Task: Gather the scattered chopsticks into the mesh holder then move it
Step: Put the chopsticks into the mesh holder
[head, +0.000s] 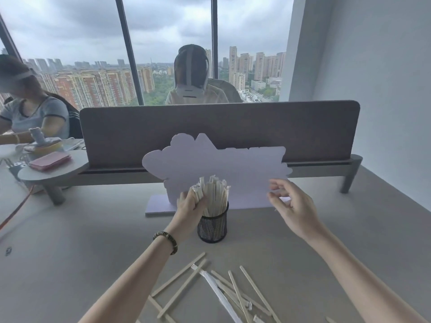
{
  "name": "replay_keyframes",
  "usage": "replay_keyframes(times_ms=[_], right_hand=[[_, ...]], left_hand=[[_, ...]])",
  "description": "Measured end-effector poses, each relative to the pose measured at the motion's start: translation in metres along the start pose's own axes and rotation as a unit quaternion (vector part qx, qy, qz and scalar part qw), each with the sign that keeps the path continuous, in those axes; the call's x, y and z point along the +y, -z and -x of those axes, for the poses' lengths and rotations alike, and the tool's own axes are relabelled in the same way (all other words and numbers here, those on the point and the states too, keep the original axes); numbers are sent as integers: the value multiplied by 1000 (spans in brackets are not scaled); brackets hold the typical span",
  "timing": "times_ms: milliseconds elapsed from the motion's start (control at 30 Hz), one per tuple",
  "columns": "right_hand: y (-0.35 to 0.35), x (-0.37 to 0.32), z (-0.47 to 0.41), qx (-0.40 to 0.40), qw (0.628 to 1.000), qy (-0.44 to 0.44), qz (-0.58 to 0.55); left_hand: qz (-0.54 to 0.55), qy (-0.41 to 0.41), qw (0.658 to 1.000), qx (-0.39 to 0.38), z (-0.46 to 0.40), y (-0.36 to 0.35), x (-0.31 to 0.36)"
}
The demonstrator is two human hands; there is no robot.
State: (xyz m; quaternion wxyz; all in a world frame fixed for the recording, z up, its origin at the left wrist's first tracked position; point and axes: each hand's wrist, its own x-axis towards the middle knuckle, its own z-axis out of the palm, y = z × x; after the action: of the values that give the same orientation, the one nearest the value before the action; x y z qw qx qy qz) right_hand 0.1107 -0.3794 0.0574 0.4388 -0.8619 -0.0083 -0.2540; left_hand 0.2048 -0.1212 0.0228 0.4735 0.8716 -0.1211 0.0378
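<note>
Gripping a bunch of chopsticks (199, 193) at the mesh holder (212, 226), mid-table!

Running off the near edge: loose chopsticks (179, 277) and a white paper-wrapped pair (218, 291), ends cut from view. Hidden behind the left hand (190, 206): lower part of the clenched bunch, so hard to say whether already inside the black holder. Packed upright with pale sticks, standing just in front of a lilac cutout board (233, 164). Hovering to the right, right hand (291, 206), fingers loosely spread, holding nothing.
</note>
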Motion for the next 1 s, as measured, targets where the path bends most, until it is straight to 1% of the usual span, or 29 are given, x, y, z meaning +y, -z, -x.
replay_keyframes(times_ms=[133, 233, 300, 400, 533, 633, 700, 800, 1000], right_hand=[[5, 6, 6, -9, 1000, -16, -6], [5, 10, 9, -30, 999, -37, -10], [6, 12, 13, -47, 997, -52, -13], [8, 13, 19, -69, 995, -70, -23], [14, 11, 31, -99, 991, -89, -15], [23, 9, 44, -123, 988, -91, 5], [31, 9, 55, -155, 982, -101, 37], [47, 8, 71, -223, 958, -104, 148], [70, 12, 103, -261, 914, -117, 289]], left_hand=[[-23, 7, 999, -25, -3, 4, -4], [15, 22, 997, -78, -1, 11, -1], [21, 30, 995, -88, 1, 13, 2], [40, 14, 997, -66, 8, 17, 8], [134, 44, 989, -47, 20, 20, 10], [127, 50, 990, -36, 26, 26, 3], [84, 73, 993, -25, 30, 30, -7], [25, 91, 995, -28, 39, 37, -18], [-43, 89, 991, -88, 69, 48, -12]])
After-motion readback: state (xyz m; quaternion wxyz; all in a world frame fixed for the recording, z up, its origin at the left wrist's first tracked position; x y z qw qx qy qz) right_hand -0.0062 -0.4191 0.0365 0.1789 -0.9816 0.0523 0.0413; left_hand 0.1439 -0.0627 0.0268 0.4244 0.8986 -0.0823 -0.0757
